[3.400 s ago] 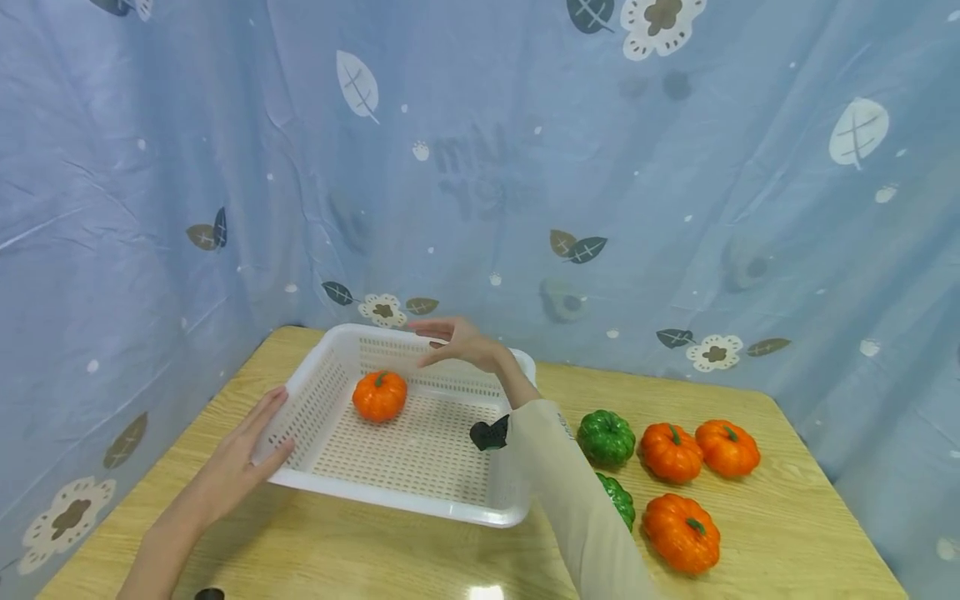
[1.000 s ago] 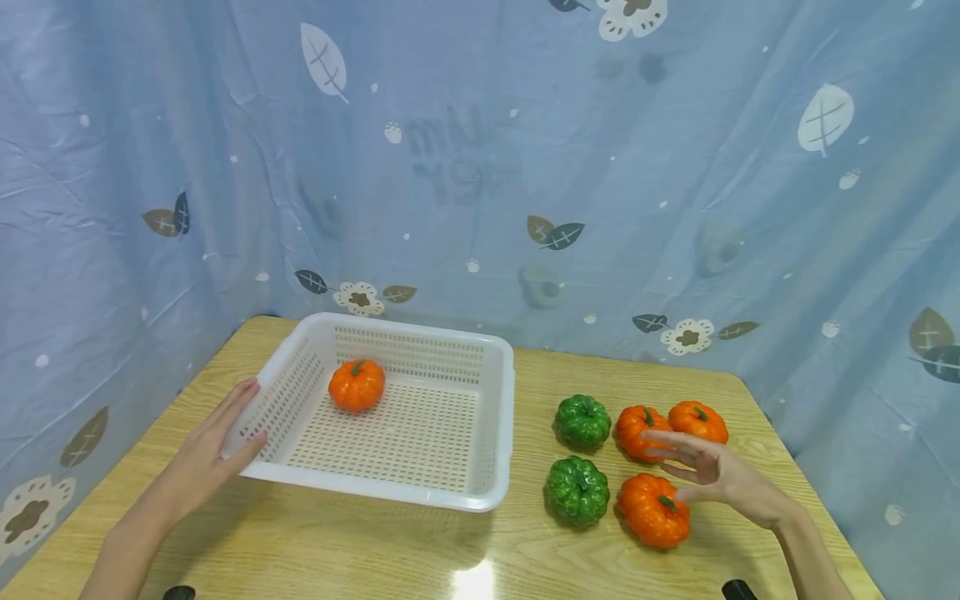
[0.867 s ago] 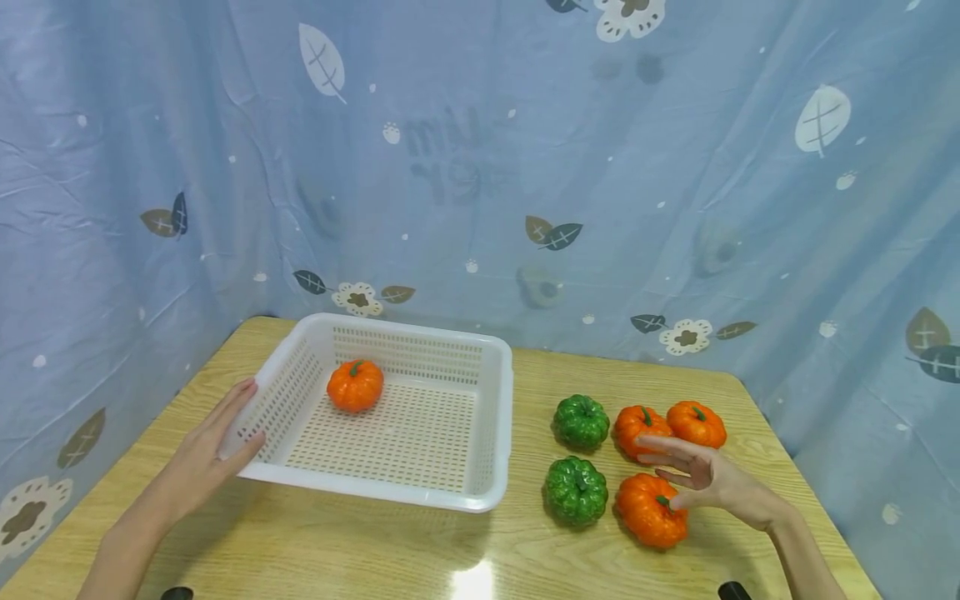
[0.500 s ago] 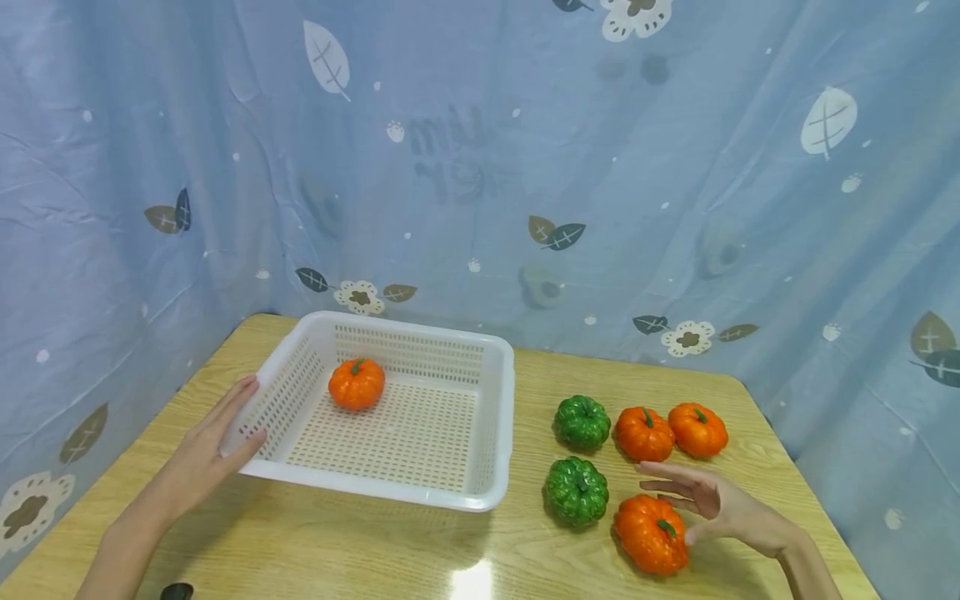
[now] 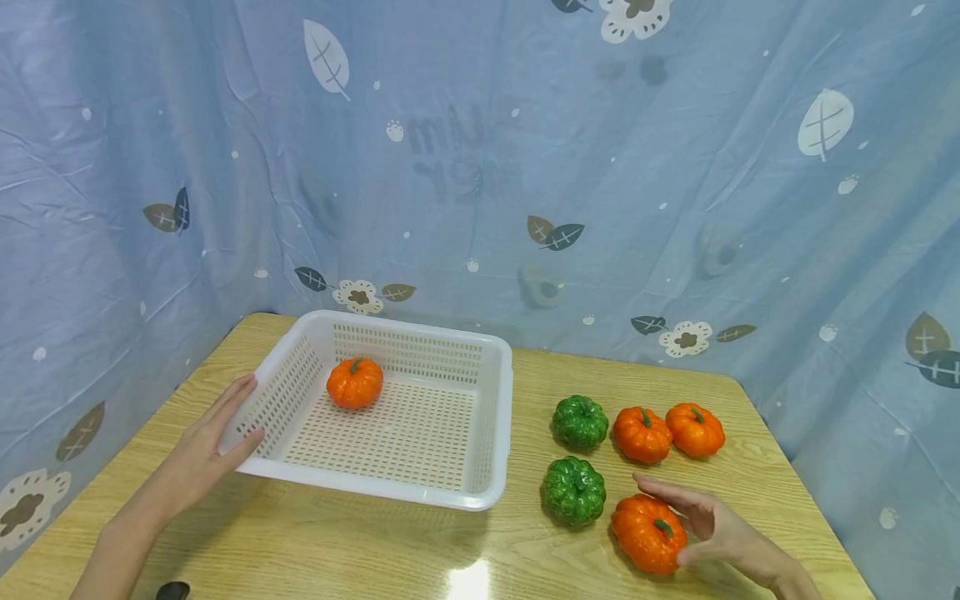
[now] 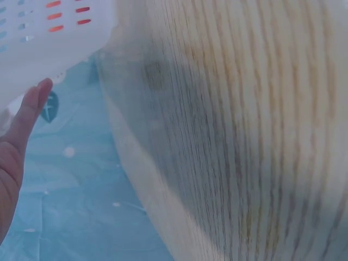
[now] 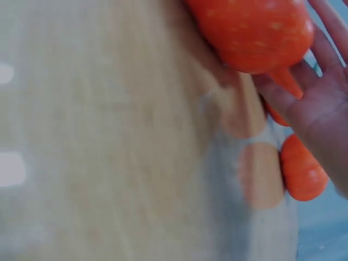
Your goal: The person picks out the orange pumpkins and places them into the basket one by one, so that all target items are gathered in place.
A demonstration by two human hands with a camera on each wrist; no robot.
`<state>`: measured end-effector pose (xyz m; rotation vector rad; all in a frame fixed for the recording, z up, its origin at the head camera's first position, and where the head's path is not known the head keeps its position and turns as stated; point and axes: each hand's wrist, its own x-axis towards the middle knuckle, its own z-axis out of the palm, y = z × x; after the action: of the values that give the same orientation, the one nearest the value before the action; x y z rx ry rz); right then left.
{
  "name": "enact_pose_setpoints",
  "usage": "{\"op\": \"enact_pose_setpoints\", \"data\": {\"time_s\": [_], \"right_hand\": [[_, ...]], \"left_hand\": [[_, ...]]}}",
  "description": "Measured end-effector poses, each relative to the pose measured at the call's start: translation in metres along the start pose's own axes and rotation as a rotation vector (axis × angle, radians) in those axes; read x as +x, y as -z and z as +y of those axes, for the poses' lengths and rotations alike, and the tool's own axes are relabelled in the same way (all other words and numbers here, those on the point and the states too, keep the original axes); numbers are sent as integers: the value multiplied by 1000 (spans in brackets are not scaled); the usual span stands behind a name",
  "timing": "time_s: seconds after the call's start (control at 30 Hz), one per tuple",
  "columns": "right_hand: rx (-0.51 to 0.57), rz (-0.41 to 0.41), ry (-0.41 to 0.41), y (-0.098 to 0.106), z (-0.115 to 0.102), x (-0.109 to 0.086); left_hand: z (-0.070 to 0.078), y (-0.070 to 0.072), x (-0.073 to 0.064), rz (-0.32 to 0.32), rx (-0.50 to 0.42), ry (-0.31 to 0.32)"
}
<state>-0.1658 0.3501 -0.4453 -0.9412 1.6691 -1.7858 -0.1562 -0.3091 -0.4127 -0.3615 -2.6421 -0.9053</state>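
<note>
In the head view, my left hand (image 5: 198, 454) rests against the left end of a white perforated basket (image 5: 491, 417), fingers straight and thumb by the near corner. An orange toy pumpkin (image 5: 355, 383) sits inside the basket. My right hand (image 5: 712, 525) is at another orange pumpkin (image 5: 647, 537), its fingers spread along the far side and the thumb at the right side. The right wrist view has that nearest pumpkin (image 7: 255, 32) large beside the loosely bent fingers of the right hand (image 7: 326, 103); firm contact is unclear.
Two green pumpkins (image 5: 573, 492) stand between the basket and the right hand. Behind that hand lie two more orange pumpkins (image 5: 642, 435). A blue patterned curtain (image 5: 450, 167) borders the wooden table (image 5: 337, 542) at the back and sides.
My right hand has come from over the basket to the right side, and lately lowered closer around the front orange pumpkin. That pumpkin has shifted slightly nearer. My left hand stays at the basket.
</note>
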Motion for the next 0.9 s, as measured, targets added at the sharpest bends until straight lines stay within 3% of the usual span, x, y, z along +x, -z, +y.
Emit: {"op": "enact_pose_setpoints", "data": {"time_s": [0.3,0.57,0.7,0.9], "right_hand": [[-38,103,18,-8,14,3],[-150,153,21,-19,13,9],[-151,156,-19,-23,15,4],[-283,235,-119,-30,18,3]], "left_hand": [[-3,1,-1,8,-37,-1],[-3,0,-2,16,-48,-4],[-2,-2,-1,9,-46,-19],[0,0,-1,5,-38,-16]]}}
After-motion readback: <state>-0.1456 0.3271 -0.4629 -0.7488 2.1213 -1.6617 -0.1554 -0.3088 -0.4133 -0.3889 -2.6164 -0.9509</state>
